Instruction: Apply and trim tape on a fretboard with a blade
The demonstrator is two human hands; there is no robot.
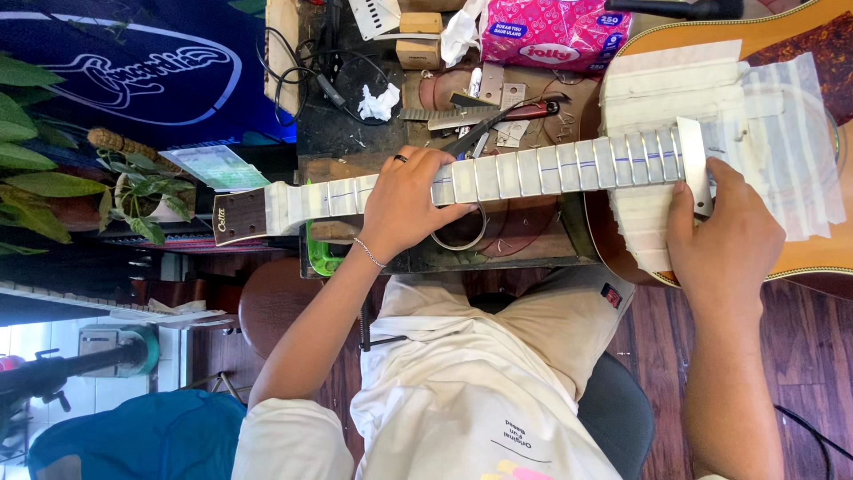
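Lap in a white shirt (462, 391) and tan trousers fills the near part of the view, with a dark wood floor (800, 338) beneath. Two bare forearms reach away from it toward a guitar (800, 258) lying across a cluttered surface (338, 133).

The left hand (404, 209) curls over the guitar's neck (533, 171), fingers wrapped over the far edge and thumb along the near side, gripping it. A ring sits on one finger and a thin bracelet on the wrist. The neck runs across the view, its fingerboard covered in pale tape between the metal frets, with a blue line drawn along part of it. The headstock (238, 216) points toward the potted plants (133, 191) on one side.

The right hand (720, 236) rests where the neck meets the body. Its fingertips press a flat, narrow metal bar (695, 164) across the frets; the hand is partly closed around the bar's near end. Pale tape (773, 133) also masks the guitar's top around the fingerboard end.

Farther off, the surface carries a crumpled tissue (378, 102), black cables (311, 71), small wooden blocks (419, 40), metal plates and a file-like tool. Beyond them lies a pink tissue pack (551, 31).
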